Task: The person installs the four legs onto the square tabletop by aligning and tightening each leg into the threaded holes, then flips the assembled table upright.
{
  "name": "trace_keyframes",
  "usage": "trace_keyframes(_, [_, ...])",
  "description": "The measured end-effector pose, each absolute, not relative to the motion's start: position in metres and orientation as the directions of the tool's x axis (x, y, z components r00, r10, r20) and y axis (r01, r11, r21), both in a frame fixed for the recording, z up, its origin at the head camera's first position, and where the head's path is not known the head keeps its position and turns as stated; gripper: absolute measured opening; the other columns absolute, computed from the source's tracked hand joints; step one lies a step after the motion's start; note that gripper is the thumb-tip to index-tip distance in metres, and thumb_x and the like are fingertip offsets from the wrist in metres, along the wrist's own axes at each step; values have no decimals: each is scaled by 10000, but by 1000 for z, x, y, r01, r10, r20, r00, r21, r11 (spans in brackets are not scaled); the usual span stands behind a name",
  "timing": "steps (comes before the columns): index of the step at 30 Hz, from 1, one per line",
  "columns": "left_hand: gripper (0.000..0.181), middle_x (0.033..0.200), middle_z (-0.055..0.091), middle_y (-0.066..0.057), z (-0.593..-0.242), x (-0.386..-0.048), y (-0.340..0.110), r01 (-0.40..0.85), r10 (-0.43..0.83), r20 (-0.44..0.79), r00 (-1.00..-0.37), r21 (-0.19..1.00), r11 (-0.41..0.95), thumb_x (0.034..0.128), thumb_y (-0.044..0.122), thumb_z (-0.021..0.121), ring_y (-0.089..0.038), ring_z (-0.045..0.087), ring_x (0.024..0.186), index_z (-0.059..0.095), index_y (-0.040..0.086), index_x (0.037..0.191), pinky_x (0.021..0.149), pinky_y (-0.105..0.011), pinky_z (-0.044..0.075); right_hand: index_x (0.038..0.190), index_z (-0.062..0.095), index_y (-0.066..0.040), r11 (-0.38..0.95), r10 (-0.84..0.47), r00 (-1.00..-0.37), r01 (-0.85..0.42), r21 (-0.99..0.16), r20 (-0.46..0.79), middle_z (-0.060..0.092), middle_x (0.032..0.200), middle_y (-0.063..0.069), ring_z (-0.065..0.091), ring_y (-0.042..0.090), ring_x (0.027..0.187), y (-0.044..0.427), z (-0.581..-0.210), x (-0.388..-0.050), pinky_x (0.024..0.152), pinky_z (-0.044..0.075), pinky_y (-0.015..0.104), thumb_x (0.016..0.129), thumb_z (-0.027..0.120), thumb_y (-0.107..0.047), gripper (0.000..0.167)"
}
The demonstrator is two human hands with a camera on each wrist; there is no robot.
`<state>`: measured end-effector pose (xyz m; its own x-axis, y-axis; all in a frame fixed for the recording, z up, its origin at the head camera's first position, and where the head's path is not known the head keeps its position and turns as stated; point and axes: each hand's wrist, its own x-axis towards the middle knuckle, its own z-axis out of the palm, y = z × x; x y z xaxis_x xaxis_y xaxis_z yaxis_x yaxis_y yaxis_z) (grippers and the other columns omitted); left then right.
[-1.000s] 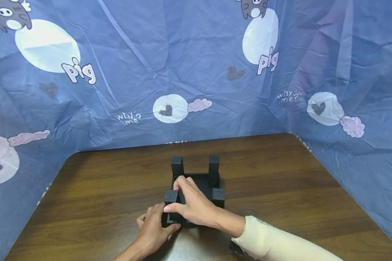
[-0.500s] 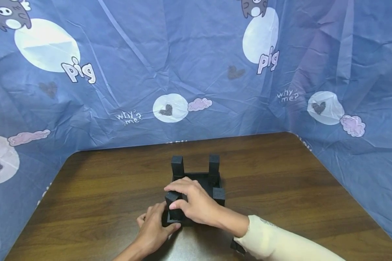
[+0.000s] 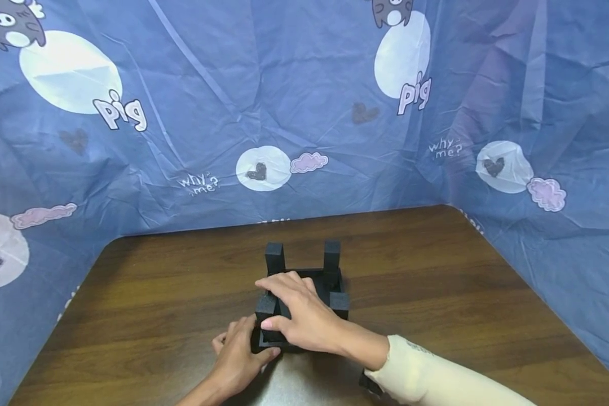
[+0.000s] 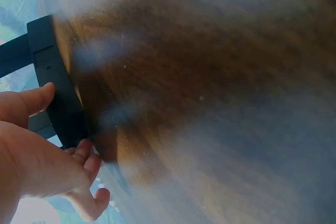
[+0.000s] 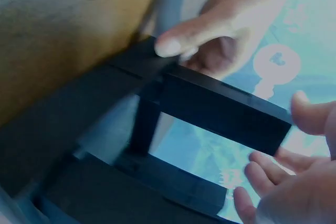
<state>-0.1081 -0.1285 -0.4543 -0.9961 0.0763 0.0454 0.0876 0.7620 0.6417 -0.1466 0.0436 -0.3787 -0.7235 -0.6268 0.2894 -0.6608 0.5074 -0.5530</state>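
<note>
A black square frame (image 3: 321, 283) lies on the table with several block-like legs standing up from its corners, like a small upturned table. My left hand (image 3: 237, 358) holds the near-left corner of the frame. In the left wrist view the thumb of that hand (image 4: 37, 158) presses on the frame's side (image 4: 59, 90), fingers at its end. My right hand (image 3: 307, 316) is at the near-left leg (image 3: 266, 306). In the right wrist view its thumb (image 5: 310, 115) and fingertips pinch the free end of this black leg (image 5: 226, 111); whether every fingertip touches is unclear.
The wood-grain table (image 3: 182, 287) reaches out on all sides of the frame. Behind it hangs a blue printed cloth (image 3: 223, 113). The far-left leg (image 3: 274, 258), far-right leg (image 3: 332, 262) and near-right leg (image 3: 339, 304) stand around my right hand. A dark object (image 3: 369, 385) shows below the right sleeve.
The near-left leg stood askew half a second ago and now sits square with the frame. My right fingers, curled a second ago, are now stretched out farther. My left hand stays put.
</note>
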Motion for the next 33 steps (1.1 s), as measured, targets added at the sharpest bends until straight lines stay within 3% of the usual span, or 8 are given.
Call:
trace_keyframes(6, [602,1096,614,-59,-454,-108,-128,87,74,47,-996,638,765,741,258,849,-293,488,1090,574,32,1227,915,-606,203,1296,624,-118,496,-647,-706,-676,-546,287,625,1273,-39,505,83,1169,48,-369,-146,966,318,370,926,651,-110,371])
trace_keyframes(11, [567,1095,611,-60,-455,-108,-128,82,76,38,-996,641,763,742,255,847,-292,486,1089,580,56,1200,914,-615,198,1262,639,-139,514,-647,-721,-652,-557,247,655,1193,-63,518,61,1077,47,-369,-148,951,320,350,927,656,-139,335])
trace_keyframes(19, [568,1104,611,-71,-454,-108,-128,93,73,59,-996,639,763,738,252,847,-292,486,1089,583,47,1198,907,-601,206,1230,540,-172,526,-695,-702,-643,-556,155,572,1217,-64,453,94,1052,45,-368,-152,942,345,333,954,625,-201,290])
trace_keyframes(23, [603,1132,608,-88,-454,-108,-128,86,73,47,-996,645,759,743,251,844,-307,480,1112,573,19,1229,915,-608,199,1096,478,-191,546,-663,-738,-593,-591,128,508,1028,-54,430,125,937,44,-369,-151,814,384,302,930,663,-303,273])
trace_keyframes(28, [479,1042,591,-24,-454,-107,-128,107,82,68,-994,632,767,743,266,843,-286,486,1091,595,75,1106,905,-606,218,940,409,-190,597,-580,-806,-517,-613,114,395,847,-28,374,157,809,41,-372,-146,690,325,286,843,736,-431,418])
trace_keyframes(30, [514,1059,597,-37,-455,-107,-128,112,81,77,-994,628,770,742,270,844,-292,488,1095,594,49,1133,903,-605,221,997,460,-186,606,-579,-808,-517,-605,110,454,913,-44,405,147,864,41,-372,-145,742,349,297,830,748,-434,415])
trace_keyframes(33, [599,1113,609,-73,-454,-108,-128,101,73,71,-995,631,769,743,260,845,-301,487,1112,576,9,1216,912,-603,212,1238,515,-169,589,-619,-778,-552,-590,109,547,1180,-32,465,134,1062,44,-370,-143,873,382,341,866,729,-348,464])
